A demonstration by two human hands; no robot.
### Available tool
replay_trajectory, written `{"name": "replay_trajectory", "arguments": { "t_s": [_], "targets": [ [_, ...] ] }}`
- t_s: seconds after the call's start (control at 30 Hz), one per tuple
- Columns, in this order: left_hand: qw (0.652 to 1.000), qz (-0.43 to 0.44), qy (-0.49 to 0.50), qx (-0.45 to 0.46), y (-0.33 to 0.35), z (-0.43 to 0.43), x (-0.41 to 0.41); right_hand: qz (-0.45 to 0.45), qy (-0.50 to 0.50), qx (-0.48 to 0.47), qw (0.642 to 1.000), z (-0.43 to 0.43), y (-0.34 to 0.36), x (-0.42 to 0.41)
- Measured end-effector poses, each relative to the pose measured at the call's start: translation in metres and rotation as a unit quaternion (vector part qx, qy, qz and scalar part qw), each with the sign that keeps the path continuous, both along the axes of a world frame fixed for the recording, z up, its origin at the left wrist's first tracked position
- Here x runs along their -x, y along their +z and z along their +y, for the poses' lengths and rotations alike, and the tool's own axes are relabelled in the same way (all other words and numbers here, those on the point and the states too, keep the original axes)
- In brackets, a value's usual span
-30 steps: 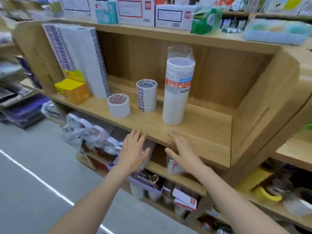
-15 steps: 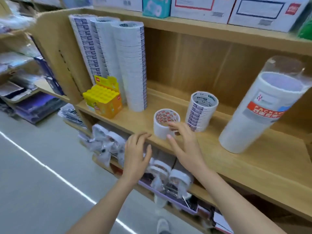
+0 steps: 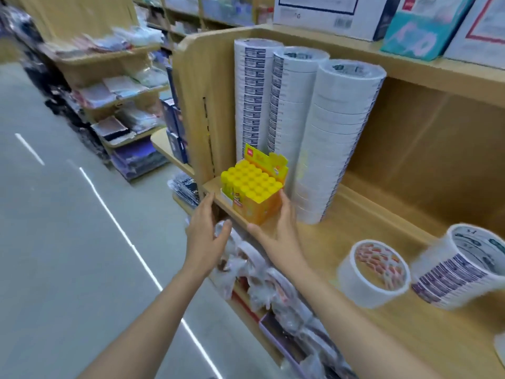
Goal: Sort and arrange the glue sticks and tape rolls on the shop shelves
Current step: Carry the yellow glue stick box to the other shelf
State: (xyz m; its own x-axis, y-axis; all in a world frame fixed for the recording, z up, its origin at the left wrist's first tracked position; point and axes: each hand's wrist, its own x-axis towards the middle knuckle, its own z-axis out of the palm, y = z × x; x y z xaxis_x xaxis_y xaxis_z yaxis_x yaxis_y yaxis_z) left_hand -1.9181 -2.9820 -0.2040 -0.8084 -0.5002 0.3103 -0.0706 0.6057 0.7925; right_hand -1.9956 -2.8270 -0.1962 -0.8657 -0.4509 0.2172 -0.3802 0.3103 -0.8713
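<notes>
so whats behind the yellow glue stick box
Three tall stacks of tape rolls stand right behind the glue stick box. Its raised back flap covers the bases of the two left stacks, so anything down there is hidden.

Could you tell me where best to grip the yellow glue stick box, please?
I'd grip the glue stick box by its carton side walls, low down, from the shelf's open front: tall tape stacks stand behind, and its top is only stick caps.

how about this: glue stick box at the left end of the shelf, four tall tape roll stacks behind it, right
Not four: the head view shows three tall tape roll stacks behind the glue stick box, which does sit at the left end of the shelf.
</notes>
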Motion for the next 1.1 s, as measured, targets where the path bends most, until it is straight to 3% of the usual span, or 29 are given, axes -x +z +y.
{"name": "replay_trajectory", "arguments": {
  "t_s": [0.1,0.27,0.4,0.5,0.83,1.1],
  "targets": [
    [0.998,-0.004,-0.054,-0.018,0.003,-0.028,0.024,-0.002,-0.056,0.009,0.998,-0.024,-0.011,0.007],
    [0.971,-0.009,-0.230,-0.069,-0.002,-0.065,0.060,0.005,-0.169,0.043,0.985,-0.054,-0.019,0.010],
    [0.973,-0.070,-0.219,-0.008,-0.020,-0.084,0.072,-0.016,-0.229,0.057,0.972,-0.061,-0.019,0.010],
    [0.966,-0.065,-0.248,-0.025,-0.024,-0.089,0.074,-0.020,-0.265,0.063,0.962,-0.062,-0.016,-0.003],
    [0.937,0.025,-0.332,-0.106,0.002,-0.058,0.029,0.045,-0.338,0.071,0.937,-0.033,0.006,-0.071],
    [0.918,0.086,-0.375,-0.097,0.015,0.046,-0.058,0.091,-0.389,0.090,0.912,0.066,0.029,-0.185]
  ]
}}
